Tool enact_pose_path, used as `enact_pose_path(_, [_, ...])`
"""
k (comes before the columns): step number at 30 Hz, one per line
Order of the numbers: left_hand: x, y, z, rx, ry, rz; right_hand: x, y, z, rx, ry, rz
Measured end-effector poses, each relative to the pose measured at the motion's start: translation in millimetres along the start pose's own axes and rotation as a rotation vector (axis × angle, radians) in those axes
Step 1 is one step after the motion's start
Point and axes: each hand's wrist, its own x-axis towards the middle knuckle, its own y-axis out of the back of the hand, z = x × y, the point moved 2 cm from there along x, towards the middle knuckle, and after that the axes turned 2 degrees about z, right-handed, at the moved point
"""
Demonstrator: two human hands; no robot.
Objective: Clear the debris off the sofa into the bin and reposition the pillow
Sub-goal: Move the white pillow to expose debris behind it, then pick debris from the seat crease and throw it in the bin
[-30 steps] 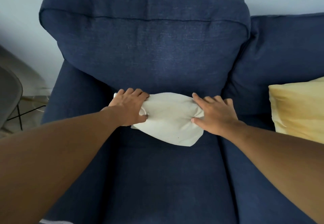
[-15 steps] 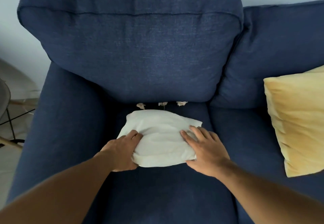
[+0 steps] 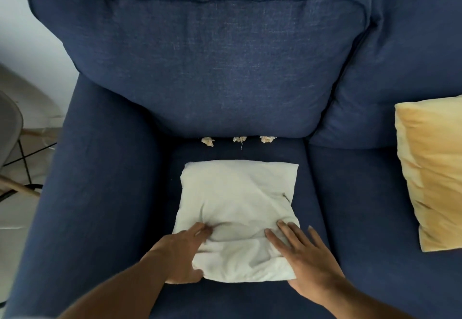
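Note:
A small white pillow (image 3: 237,208) lies flat on the seat of the dark blue sofa (image 3: 112,193). My left hand (image 3: 180,256) grips its near left corner, thumb under the edge. My right hand (image 3: 307,263) lies on its near right corner, fingers spread and pressing down. Three small crumpled pale scraps lie in a row where the seat meets the back cushion: the left scrap (image 3: 208,141), the middle scrap (image 3: 239,139), and the right scrap (image 3: 267,139). No bin is in view.
A yellow pillow (image 3: 432,171) leans on the neighbouring seat at the right. The big back cushion (image 3: 200,56) stands behind the scraps. Left of the sofa arm are a grey chair (image 3: 10,124) with thin black legs and pale floor.
Both hands pulled the white pillow from the back cushion toward the seat's front. This uncovered the three scraps. The pillow now lies flatter.

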Motion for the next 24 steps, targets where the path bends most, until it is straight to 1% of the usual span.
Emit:
enact_pose_path(2, [3, 4, 2, 0.012, 0.006, -0.027, -7, -3, -1, 0.024, 0.037, -0.03])
enact_pose_path(3, [5, 8, 3, 0.013, 0.015, -0.04, -10, -1, -2, 0.035, 0.058, -0.001])
enact_pose_path(5, [13, 21, 3, 0.006, 0.047, -0.061, -11, 6, -3, 0.03, 0.075, 0.118])
enact_pose_path(7, [24, 38, 0, -0.045, 0.088, -0.045, -4, 18, -2, 0.022, 0.068, 0.247])
enact_pose_path(9, [37, 57, -5, -0.13, 0.127, 0.029, 9, 36, 2, 0.029, 0.034, 0.313])
enact_pose_path(12, [63, 85, -14, -0.305, 0.239, 0.233, 36, 69, 9, 0.049, -0.027, 0.374])
enact_pose_path(15, [95, 109, -21, -0.474, 0.402, 0.417, 62, 91, 15, 0.155, -0.113, 0.432])
enact_pose_path(17, [118, 122, -25, -0.579, 0.496, 0.496, 76, 98, 18, 0.267, -0.203, 0.477])
enact_pose_path(20, [153, 134, -30, -0.736, 0.634, 0.528, 89, 102, 23, 0.409, -0.34, 0.49])
enact_pose_path(24, [201, 138, -40, -0.911, 0.756, 0.519, 93, 101, 35, 0.557, -0.398, 0.508])
